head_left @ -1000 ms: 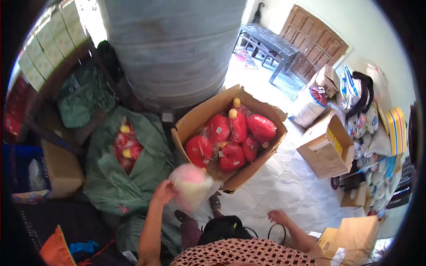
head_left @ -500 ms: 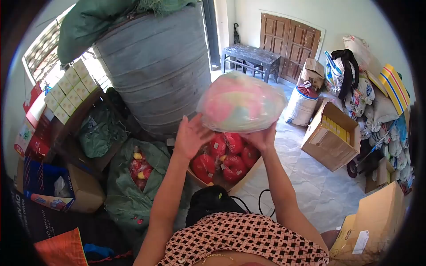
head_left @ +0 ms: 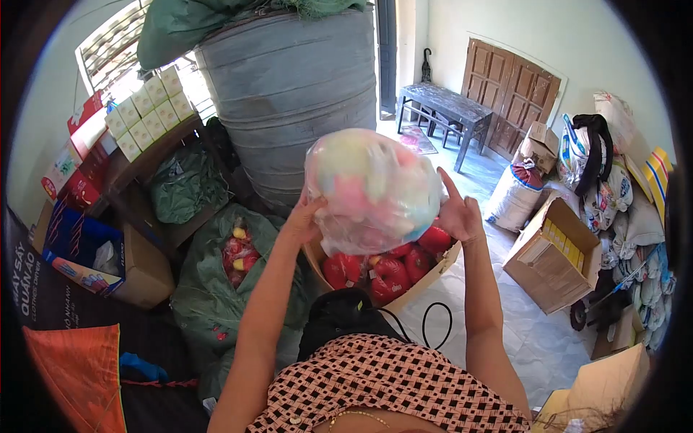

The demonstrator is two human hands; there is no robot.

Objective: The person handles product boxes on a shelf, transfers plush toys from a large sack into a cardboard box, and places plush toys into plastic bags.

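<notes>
A clear plastic bag [head_left: 372, 191] of pastel pink, yellow and blue contents, seemingly soft, is up in front of me. My left hand [head_left: 303, 219] is closed on its left side, the fingertips partly hidden by the plastic. At the bag's right edge my right hand [head_left: 462, 214] is open, thumb and fingers apart; whether it touches the plastic I cannot tell. Below the bag stands a cardboard box [head_left: 442, 268] holding several red plastic-wrapped items [head_left: 390, 278], partly covered from view.
A green sack [head_left: 198, 289] with red and yellow items lies left of the box. Behind it rises a large grey ribbed container [head_left: 289, 101]. An open carton [head_left: 534, 252] with yellow boxes, a white sack [head_left: 514, 193] and a dark table [head_left: 451, 105] are to the right.
The bag has turned and come lower and nearer. My left hand has gone from open beside it to gripping its side; my right hand has come off its underside and spread.
</notes>
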